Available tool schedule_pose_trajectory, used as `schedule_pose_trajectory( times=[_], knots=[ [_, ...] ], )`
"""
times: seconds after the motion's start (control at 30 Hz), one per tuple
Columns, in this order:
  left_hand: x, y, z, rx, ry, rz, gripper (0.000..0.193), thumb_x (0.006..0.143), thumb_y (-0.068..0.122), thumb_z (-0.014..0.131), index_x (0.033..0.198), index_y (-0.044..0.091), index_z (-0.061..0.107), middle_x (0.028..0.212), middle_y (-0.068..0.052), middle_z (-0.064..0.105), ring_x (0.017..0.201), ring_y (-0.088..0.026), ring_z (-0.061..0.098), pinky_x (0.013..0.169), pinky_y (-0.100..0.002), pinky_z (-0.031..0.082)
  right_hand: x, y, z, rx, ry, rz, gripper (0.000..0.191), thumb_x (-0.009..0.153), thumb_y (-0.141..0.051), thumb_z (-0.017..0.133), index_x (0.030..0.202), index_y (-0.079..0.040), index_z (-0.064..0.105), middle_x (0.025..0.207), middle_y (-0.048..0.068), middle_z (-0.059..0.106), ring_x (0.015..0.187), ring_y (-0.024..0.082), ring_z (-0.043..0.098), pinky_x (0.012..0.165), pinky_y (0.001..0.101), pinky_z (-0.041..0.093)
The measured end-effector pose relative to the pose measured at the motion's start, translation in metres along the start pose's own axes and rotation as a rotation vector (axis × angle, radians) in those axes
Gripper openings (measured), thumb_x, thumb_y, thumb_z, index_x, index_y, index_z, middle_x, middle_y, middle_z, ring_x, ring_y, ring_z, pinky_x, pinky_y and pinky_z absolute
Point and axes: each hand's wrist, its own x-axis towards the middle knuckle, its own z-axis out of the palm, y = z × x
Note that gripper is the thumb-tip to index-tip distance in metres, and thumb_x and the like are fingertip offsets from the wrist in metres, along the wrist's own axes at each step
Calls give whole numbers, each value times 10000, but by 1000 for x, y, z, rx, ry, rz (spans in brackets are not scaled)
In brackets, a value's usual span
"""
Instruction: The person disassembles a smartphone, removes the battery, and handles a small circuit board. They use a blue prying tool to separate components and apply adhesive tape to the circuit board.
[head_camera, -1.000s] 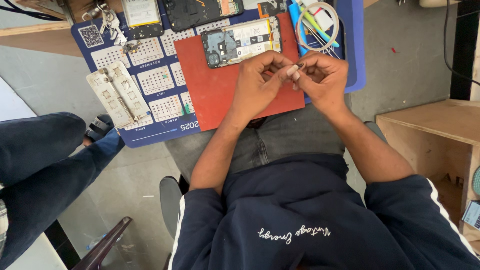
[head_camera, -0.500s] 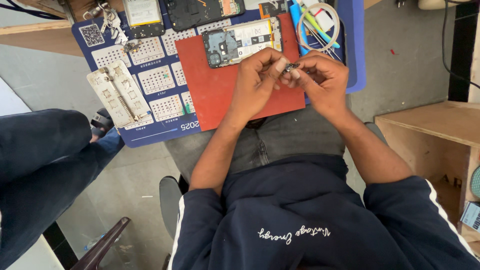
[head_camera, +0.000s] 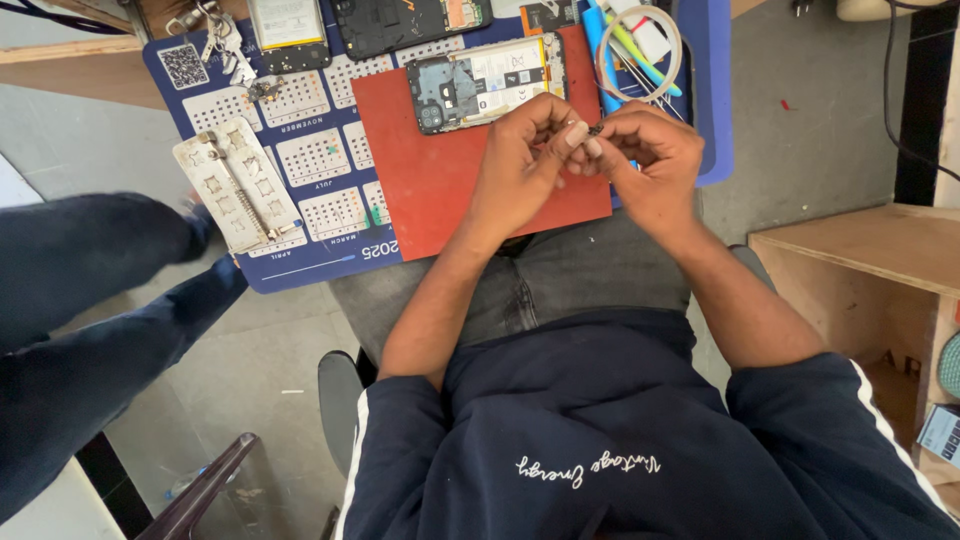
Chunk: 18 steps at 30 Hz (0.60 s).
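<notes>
Together, your left hand (head_camera: 520, 160) and right hand (head_camera: 650, 165) each keep a pinching grip on one tiny dark part (head_camera: 596, 129), above the red mat (head_camera: 430, 170).

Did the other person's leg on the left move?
Yes. The leg has swung up and right, closer to the blue mat; its foot now nearly touches the mat's lower left corner.
</notes>
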Motion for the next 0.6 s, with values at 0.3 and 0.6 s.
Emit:
schedule_pose_trajectory(
  times=[0.3, 0.6],
  knots=[
    [0, -2, 4, 69, 8, 37, 83, 1033, 29, 623, 964, 2, 586, 792, -16, 674, 671, -51, 583, 585, -211, 487, 1, 2, -1, -19, -10, 8, 32, 1026, 133, 665, 1054, 117, 662, 1037, 137, 668, 864, 170, 706, 767, 289, 617],
    [5, -15, -4, -140, -12, -34, 144, 1005, 129, 704, 992, -14, 685, 856, -70, 763, 712, -75, 706, 534, -204, 527, 2, 1, -6, 12, 10, -10, 148, 1004, 118, 720, 1148, 107, 686, 1135, 140, 659, 1004, 170, 693, 878, 291, 638]
  ],
)
